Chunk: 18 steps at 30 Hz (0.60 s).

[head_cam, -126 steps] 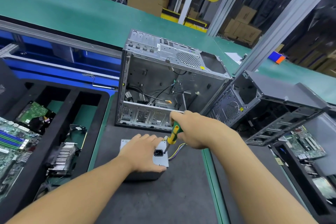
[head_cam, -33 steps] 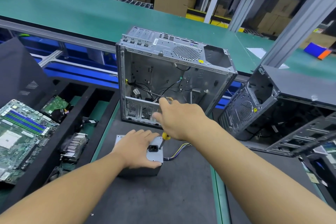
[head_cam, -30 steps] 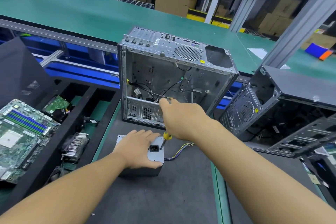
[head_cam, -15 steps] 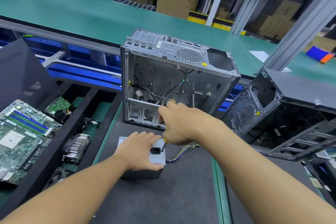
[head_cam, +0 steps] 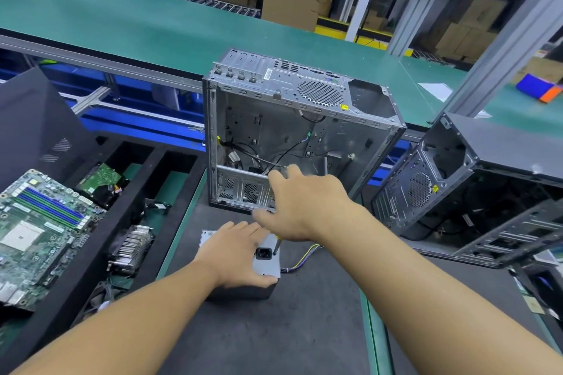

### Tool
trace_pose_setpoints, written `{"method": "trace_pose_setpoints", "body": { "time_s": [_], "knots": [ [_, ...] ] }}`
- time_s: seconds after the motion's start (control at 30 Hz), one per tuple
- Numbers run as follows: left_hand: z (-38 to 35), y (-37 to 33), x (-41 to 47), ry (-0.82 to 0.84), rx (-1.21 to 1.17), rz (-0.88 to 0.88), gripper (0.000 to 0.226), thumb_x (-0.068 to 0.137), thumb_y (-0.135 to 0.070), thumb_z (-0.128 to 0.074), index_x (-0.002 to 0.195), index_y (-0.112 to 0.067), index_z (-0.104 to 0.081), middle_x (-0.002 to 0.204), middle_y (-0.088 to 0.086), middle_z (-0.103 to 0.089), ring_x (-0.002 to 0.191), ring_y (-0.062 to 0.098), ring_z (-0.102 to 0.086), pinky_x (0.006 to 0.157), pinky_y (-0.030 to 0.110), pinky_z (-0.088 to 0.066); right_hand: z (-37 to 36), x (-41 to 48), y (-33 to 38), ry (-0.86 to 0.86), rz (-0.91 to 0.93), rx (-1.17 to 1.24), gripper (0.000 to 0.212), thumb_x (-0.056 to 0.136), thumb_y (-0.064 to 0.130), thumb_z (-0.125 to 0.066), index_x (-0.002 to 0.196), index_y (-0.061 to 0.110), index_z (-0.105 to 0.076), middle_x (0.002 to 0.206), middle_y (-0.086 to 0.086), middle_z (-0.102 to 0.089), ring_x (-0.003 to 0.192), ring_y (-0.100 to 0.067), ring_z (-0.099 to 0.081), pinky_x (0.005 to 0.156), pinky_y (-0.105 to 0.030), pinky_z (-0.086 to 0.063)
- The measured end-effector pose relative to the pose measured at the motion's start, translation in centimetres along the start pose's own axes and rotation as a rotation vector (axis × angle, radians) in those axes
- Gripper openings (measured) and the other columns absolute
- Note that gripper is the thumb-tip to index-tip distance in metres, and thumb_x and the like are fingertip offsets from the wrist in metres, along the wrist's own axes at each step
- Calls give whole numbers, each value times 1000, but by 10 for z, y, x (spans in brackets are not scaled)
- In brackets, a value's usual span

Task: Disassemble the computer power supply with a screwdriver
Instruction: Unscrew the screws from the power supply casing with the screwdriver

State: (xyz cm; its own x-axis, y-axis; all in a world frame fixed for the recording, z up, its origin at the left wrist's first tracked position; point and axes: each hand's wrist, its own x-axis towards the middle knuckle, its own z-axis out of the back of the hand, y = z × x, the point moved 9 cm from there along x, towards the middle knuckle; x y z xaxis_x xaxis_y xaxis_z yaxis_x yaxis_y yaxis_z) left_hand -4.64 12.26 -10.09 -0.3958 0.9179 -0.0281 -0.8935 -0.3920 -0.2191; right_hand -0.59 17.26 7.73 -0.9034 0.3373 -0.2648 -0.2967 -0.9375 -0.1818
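Observation:
A grey metal power supply (head_cam: pixel 268 266) lies on the dark mat, its black mains socket facing up and coloured wires trailing to its right. My left hand (head_cam: pixel 237 253) presses flat on top of it, fingers spread over its far side. My right hand (head_cam: pixel 301 207) hovers just above, fingers blurred. It covers the handle of a screwdriver (head_cam: pixel 276 246); only the metal shaft and a bit of yellow show, the tip planted next to the socket.
An open, stripped silver computer case (head_cam: pixel 292 137) stands just behind the power supply. A second dark case (head_cam: pixel 475 179) lies to the right. Black trays on the left hold a motherboard (head_cam: pixel 36 222), a heatsink (head_cam: pixel 131 246) and a hard drive (head_cam: pixel 102 179). A green conveyor runs behind.
My right hand has kept turning on the screwdriver; its fingers have spread and now cover the handle. The left hand still holds the power supply down. The view has shifted slightly.

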Motion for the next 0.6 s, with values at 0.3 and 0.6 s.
{"method": "trace_pose_setpoints", "body": {
  "time_s": [0.3, 0.6],
  "knots": [
    [1, 0, 0, 4, 36, 1, 70, 63, -91, -39, 101, -33, -49, 94, -15, -46, 85, 13, -37, 81, 31, -32, -4, -2, 7, 70, 96, 69, 52, 85, 49, -54, 127, 22, -38, 123, -6, -35, 101, -32, -51, 66, -37, -34],
    [0, 0, 0, 7, -5, -20, 86, 62, -91, -41, 130, -37, -40, 111, -19, -49, 99, 10, -44, 83, 29, -29, 1, 0, 0, -34, 26, 125, 17, 96, 24, -41, 109, 16, -34, 112, -7, -50, 76, -32, -46, 58, -35, -29]
  ]
}}
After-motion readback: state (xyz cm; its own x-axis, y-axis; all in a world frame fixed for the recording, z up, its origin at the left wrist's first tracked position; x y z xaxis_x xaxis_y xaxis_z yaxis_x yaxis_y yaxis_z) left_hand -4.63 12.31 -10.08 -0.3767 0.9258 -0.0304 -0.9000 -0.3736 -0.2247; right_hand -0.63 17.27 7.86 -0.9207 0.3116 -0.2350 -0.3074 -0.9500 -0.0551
